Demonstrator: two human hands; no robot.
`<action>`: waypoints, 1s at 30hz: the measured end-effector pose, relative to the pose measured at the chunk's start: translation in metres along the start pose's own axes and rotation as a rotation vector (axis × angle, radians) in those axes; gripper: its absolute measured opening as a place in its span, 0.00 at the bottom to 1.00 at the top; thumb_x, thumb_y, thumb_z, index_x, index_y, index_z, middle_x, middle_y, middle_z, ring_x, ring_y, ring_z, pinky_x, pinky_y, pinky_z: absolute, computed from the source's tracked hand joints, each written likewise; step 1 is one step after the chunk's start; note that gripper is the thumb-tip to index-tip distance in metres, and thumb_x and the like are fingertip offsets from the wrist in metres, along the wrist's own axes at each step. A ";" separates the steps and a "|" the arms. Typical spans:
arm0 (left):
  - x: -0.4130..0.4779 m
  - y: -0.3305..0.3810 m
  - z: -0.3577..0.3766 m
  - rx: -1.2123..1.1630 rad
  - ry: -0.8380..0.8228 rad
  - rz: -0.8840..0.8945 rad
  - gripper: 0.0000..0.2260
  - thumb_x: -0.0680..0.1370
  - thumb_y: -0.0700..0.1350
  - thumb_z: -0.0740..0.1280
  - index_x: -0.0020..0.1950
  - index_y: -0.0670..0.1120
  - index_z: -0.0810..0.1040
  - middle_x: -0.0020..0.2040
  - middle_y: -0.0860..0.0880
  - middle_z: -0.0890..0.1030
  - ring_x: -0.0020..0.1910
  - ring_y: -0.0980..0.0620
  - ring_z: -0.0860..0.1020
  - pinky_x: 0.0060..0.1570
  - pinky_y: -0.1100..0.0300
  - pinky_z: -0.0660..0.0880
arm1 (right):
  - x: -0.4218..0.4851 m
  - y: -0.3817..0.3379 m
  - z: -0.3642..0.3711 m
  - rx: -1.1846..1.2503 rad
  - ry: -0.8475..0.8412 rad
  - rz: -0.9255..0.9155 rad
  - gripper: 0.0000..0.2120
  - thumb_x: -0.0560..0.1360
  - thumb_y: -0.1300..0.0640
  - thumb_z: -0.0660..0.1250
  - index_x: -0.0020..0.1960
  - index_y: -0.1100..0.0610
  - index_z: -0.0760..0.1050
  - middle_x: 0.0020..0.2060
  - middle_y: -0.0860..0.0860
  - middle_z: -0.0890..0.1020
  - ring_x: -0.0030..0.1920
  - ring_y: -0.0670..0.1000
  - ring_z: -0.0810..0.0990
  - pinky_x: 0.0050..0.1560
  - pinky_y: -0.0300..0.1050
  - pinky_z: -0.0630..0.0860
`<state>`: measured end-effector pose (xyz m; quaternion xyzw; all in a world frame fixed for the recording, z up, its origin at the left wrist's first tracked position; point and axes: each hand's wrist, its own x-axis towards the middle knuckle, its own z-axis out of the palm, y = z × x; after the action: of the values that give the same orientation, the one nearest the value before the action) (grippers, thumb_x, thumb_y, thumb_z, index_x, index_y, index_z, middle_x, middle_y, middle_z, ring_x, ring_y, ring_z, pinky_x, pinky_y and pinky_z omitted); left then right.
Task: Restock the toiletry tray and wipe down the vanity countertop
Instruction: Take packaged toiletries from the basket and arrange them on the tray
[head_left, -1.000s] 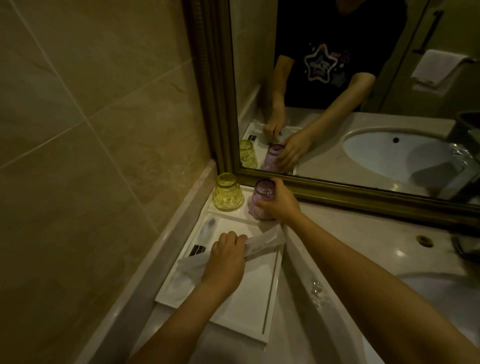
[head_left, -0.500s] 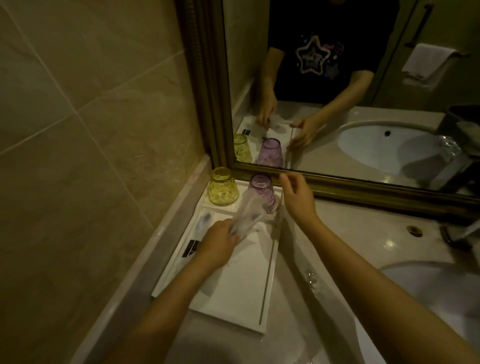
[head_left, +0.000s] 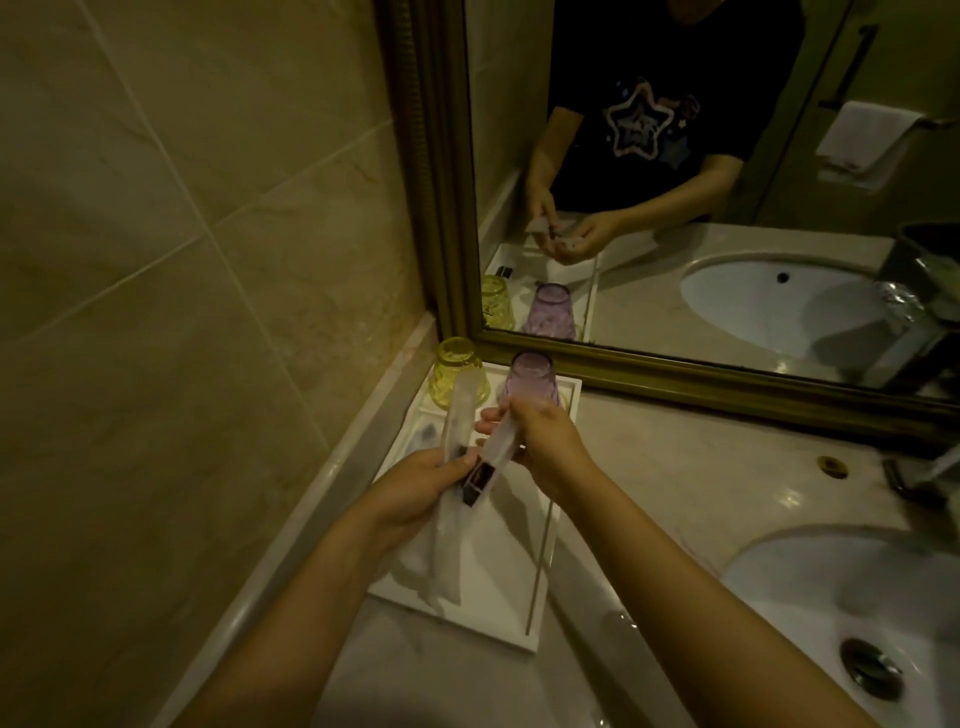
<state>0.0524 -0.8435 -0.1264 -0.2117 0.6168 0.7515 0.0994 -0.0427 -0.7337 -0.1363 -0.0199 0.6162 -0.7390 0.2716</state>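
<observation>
Gripping two clear sachets above the tray (head_left: 540, 618): left hand (head_left: 415, 486) one upright (head_left: 460, 415), right hand (head_left: 545, 441) one slanting (head_left: 493, 454).

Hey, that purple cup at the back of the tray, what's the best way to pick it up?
Grip the purple cup around its narrower upper part, coming from above and from the right. It stands upside down on the white tray, base up, so there is no open rim to hook. The yellow cup stands close on its left and the mirror frame is right behind, so the right looks freest.
</observation>
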 end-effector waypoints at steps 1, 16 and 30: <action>-0.001 0.000 -0.001 -0.084 0.027 0.015 0.11 0.78 0.40 0.60 0.54 0.38 0.78 0.41 0.44 0.83 0.40 0.52 0.81 0.44 0.60 0.78 | 0.000 -0.004 0.003 0.065 0.037 0.019 0.08 0.77 0.62 0.54 0.45 0.61 0.72 0.36 0.55 0.77 0.35 0.54 0.78 0.33 0.44 0.80; -0.026 -0.012 -0.030 0.160 0.096 -0.096 0.13 0.74 0.51 0.67 0.53 0.44 0.79 0.41 0.48 0.82 0.38 0.53 0.79 0.33 0.61 0.73 | 0.011 -0.023 0.020 0.275 -0.148 0.074 0.06 0.79 0.62 0.54 0.43 0.58 0.66 0.31 0.52 0.68 0.28 0.47 0.65 0.25 0.37 0.66; -0.047 -0.063 -0.038 -0.048 0.251 -0.106 0.15 0.66 0.37 0.74 0.51 0.37 0.78 0.40 0.40 0.81 0.31 0.50 0.77 0.27 0.60 0.72 | 0.038 0.014 -0.016 -0.418 -0.047 0.000 0.06 0.76 0.62 0.64 0.50 0.64 0.77 0.34 0.53 0.76 0.32 0.48 0.74 0.28 0.35 0.74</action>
<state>0.1280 -0.8611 -0.1671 -0.3385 0.5944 0.7273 0.0560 -0.0761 -0.7369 -0.1644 -0.0929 0.7497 -0.5944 0.2759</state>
